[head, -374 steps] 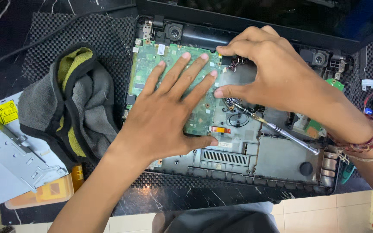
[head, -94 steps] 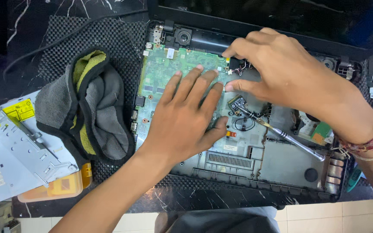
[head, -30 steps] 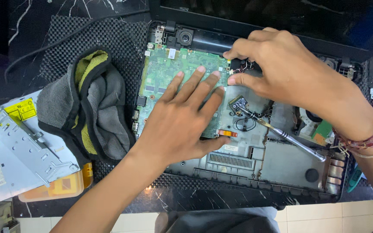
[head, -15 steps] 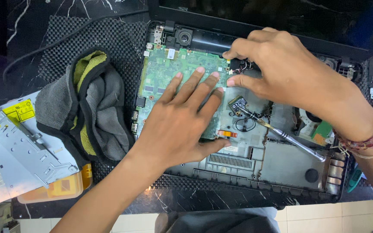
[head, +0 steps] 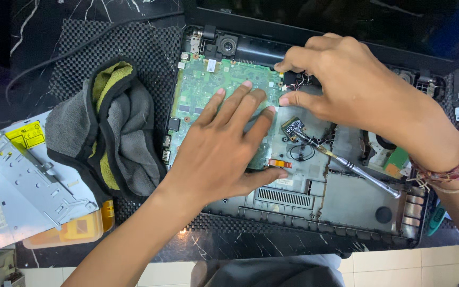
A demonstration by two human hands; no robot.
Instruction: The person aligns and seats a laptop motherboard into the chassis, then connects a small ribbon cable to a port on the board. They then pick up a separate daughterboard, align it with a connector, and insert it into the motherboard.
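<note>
An opened laptop base (head: 346, 207) lies on a black mesh mat, its green circuit board (head: 200, 87) exposed at the upper left. My left hand (head: 224, 149) rests flat on the board, fingers spread, pressing it down. My right hand (head: 346, 90) reaches in from the right; its thumb and forefinger pinch at small wires (head: 299, 82) near the board's top right corner. A silver screwdriver (head: 362, 174) lies loose across the base below my right wrist.
A grey and yellow cloth (head: 107, 127) sits left of the laptop. A silver drive (head: 22, 175) lies on an orange box (head: 75, 231) at the far left. A black cable (head: 81, 48) crosses the mat's top left. The laptop's dark lid (head: 346, 21) stands behind.
Both hands hold nearly the same places over the last second; only slight finger shifts at the wires.
</note>
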